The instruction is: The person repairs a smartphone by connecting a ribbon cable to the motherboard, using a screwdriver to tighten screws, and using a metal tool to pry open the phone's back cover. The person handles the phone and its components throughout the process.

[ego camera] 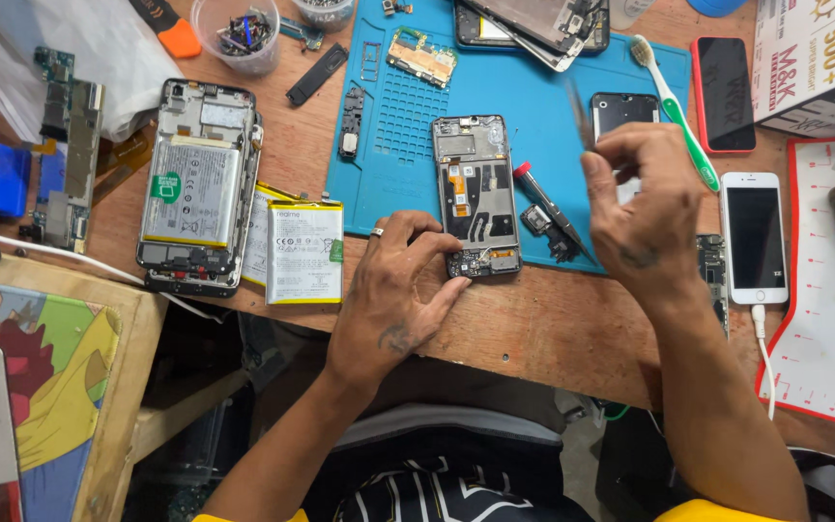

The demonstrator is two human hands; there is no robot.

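Note:
An opened phone body (pixel 475 189) with its back off lies on the blue work mat (pixel 533 106). My left hand (pixel 400 285) rests on the wooden bench edge, with fingertips pressing the phone's lower end. My right hand (pixel 635 203) hovers to the right of the phone, fingers pinched around thin tweezers (pixel 579 114) that point up and away. A small black screwdriver with a red tip (pixel 545 208) lies on the mat between phone and right hand.
A second opened phone with a battery (pixel 197 184) and a loose white battery (pixel 303 251) lie left. A toothbrush (pixel 674 106), a red phone (pixel 724 94), a white phone on a cable (pixel 754 237) and a box (pixel 814 58) sit right. Parts cups (pixel 239 31) stand behind.

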